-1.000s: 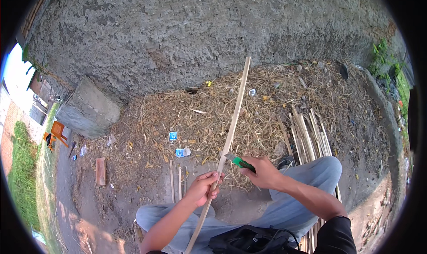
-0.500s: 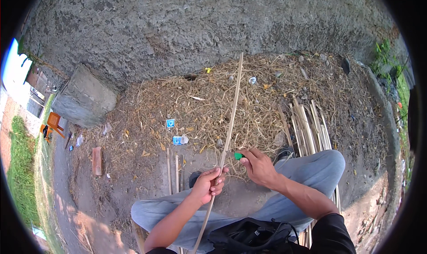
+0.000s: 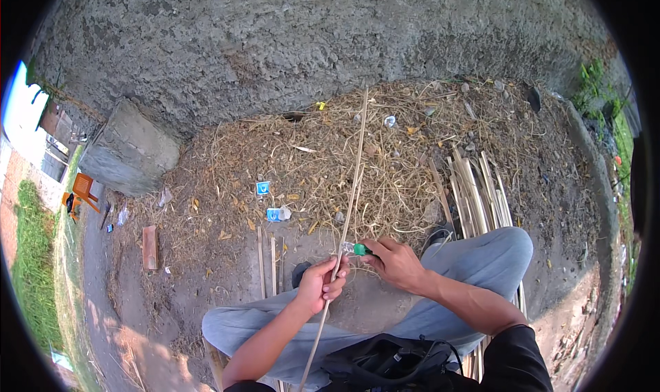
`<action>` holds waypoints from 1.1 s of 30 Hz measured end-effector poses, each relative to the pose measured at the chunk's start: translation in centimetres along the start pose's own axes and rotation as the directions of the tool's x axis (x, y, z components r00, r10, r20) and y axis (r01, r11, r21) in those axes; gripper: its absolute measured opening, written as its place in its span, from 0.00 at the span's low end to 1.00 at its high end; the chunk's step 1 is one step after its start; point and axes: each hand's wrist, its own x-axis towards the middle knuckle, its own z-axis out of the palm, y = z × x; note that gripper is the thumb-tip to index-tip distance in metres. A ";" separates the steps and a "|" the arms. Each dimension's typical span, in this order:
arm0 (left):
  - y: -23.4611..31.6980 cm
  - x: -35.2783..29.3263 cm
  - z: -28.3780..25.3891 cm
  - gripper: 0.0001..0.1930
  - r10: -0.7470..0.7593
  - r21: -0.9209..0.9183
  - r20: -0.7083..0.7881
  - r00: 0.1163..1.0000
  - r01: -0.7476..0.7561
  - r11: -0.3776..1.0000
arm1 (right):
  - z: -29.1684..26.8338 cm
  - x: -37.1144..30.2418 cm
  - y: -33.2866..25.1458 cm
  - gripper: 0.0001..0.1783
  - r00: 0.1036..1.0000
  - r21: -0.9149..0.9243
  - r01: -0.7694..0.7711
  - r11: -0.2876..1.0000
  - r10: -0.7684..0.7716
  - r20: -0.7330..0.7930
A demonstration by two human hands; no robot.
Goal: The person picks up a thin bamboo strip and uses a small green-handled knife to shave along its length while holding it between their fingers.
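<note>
A long, thin bamboo strip (image 3: 357,172) slants from near the wall down across my lap. My left hand (image 3: 320,286) is closed around it at mid-length, fingers wrapped about the strip. Just to the right, my right hand (image 3: 397,264) grips a small green-handled tool (image 3: 361,250). A shiny metal end of this tool sits against the strip, slightly above my left fingers. Its exact kind is too small to make out.
More bamboo strips (image 3: 474,196) lie bundled by my right knee. Shavings (image 3: 395,179) cover the ground before the rough wall (image 3: 309,41). Blue packets (image 3: 263,188), a brick (image 3: 150,248) and a concrete block (image 3: 134,151) are at left, with an orange chair (image 3: 84,187) farther off.
My right hand and the green-handled tool have shifted slightly left, bringing the metal end onto the strip. The strip's far end has swung a little left and shows a narrower face.
</note>
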 end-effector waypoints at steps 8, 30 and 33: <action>-0.3 -0.3 1.8 0.09 -0.005 0.062 -0.106 0.994 0.012 0.998 | 0.3 0.0 -0.4 0.18 0.999 -0.043 -0.027 0.999 0.028 0.020; 0.0 -0.4 0.4 0.09 0.039 0.135 -0.005 0.999 -0.038 0.990 | 0.5 -0.3 -0.6 0.16 0.997 -0.073 0.069 0.995 -0.066 0.048; -0.2 -0.5 0.5 0.10 0.029 0.094 -0.016 0.999 -0.027 0.995 | 0.3 -0.3 -0.7 0.16 0.996 -0.090 0.085 0.992 -0.081 0.042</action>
